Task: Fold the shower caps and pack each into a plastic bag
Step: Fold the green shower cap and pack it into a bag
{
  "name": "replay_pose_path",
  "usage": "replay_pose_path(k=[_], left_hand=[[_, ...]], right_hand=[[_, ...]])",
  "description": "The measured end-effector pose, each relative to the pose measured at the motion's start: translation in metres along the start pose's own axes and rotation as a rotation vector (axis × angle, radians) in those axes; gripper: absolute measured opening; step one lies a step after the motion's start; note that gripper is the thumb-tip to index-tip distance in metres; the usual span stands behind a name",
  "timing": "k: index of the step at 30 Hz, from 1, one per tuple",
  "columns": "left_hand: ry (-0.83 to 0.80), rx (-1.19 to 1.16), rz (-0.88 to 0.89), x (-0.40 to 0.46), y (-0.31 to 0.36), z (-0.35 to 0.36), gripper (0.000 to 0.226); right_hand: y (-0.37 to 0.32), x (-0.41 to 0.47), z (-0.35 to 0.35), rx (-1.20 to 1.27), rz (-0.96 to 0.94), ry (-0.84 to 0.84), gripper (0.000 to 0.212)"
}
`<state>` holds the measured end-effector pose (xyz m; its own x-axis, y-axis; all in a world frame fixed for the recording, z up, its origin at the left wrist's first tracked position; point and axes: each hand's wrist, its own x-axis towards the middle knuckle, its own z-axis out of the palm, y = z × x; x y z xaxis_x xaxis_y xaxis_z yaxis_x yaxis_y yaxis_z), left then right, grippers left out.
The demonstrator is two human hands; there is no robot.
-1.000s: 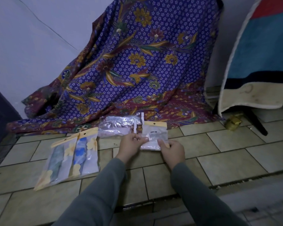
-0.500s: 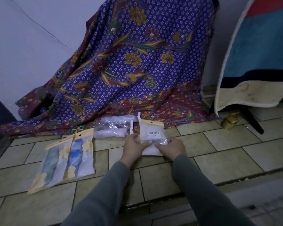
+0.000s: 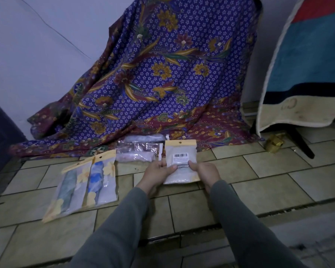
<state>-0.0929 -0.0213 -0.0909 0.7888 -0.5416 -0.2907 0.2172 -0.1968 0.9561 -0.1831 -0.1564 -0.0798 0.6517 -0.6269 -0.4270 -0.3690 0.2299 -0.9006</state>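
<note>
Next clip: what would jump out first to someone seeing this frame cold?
The big purple floral cloth draped against the back wall fills the middle of the view. In front of it, over the tiled floor, the left hand and right hand hold up a barcoded bag by its sides. Two packed bags lie on the floor to the left.

Both arms reach forward from the bottom of the view in grey-green sleeves, forearms angled slightly toward each other. The left hand (image 3: 159, 172) is curled with its thumb lying across the front of a plastic bag (image 3: 181, 163), pinching its left edge. The right hand (image 3: 206, 173) mirrors it, thumb on the front, fingers tucked behind the right edge.
</note>
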Motion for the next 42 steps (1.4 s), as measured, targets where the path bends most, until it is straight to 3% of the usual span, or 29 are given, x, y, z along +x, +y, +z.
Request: replay_pose_path(k=[4, 8, 11, 13, 15, 17, 19, 21, 23, 25, 27, 30, 32, 34, 36, 42], left_hand=[[0.033, 0.085, 0.013, -0.005, 0.004, 0.0, 0.027], [0.366, 0.39, 0.206, -0.005, 0.011, 0.004, 0.048], [0.231, 0.187, 0.254, -0.017, 0.033, 0.007, 0.041], [0.142, 0.08, 0.208, -0.02, 0.039, 0.005, 0.039], [0.192, 0.079, 0.184, -0.016, 0.038, -0.004, 0.034], [0.222, 0.034, 0.135, -0.016, 0.033, -0.019, 0.038], [0.16, -0.052, 0.12, -0.021, 0.027, -0.031, 0.033], [0.076, -0.088, 0.141, -0.026, 0.02, -0.04, 0.028], [0.034, -0.07, 0.149, -0.029, 0.014, -0.049, 0.029], [0.042, 0.047, 0.158, -0.035, 0.014, -0.059, 0.034], [0.128, 0.203, 0.178, -0.041, 0.018, -0.07, 0.035], [0.509, 0.663, 0.176, -0.045, 0.014, -0.103, 0.056], [0.648, 0.973, 0.036, -0.047, 0.005, -0.129, 0.064], [0.596, 1.025, -0.193, -0.054, -0.003, -0.145, 0.071], [0.529, 1.03, -0.299, -0.059, -0.011, -0.15, 0.082], [0.535, 0.965, -0.272, -0.065, -0.014, -0.162, 0.08]], right_hand=[[-0.002, -0.01, 0.006, -0.067, -0.128, 0.069, 0.019], [-0.009, -0.026, 0.017, -0.195, -0.429, 0.261, 0.014], [-0.013, -0.032, 0.029, -0.293, -0.668, 0.311, 0.014], [-0.012, -0.033, 0.036, -0.394, -0.784, 0.212, 0.017], [-0.007, -0.031, 0.039, -0.567, -0.83, 0.017, 0.033], [-0.007, -0.028, 0.04, -0.46, -0.729, -0.185, 0.031], [-0.01, -0.023, 0.038, -0.299, -0.658, -0.176, 0.028], [-0.014, -0.019, 0.038, -0.307, -0.547, -0.146, 0.049], [-0.015, -0.016, 0.041, -0.201, -0.349, -0.247, 0.062], [-0.016, -0.019, 0.047, -0.079, -0.208, -0.345, 0.047], [-0.014, -0.021, 0.055, -0.14, -0.217, -0.316, 0.045], [-0.008, -0.03, 0.074, -0.267, -0.275, -0.265, 0.047], [-0.002, -0.036, 0.089, -0.282, -0.303, -0.244, 0.046], [0.0, -0.043, 0.099, -0.341, -0.329, -0.217, 0.034], [0.002, -0.045, 0.104, -0.395, -0.333, -0.187, 0.029], [0.005, -0.049, 0.121, -0.511, -0.365, -0.183, 0.043]])
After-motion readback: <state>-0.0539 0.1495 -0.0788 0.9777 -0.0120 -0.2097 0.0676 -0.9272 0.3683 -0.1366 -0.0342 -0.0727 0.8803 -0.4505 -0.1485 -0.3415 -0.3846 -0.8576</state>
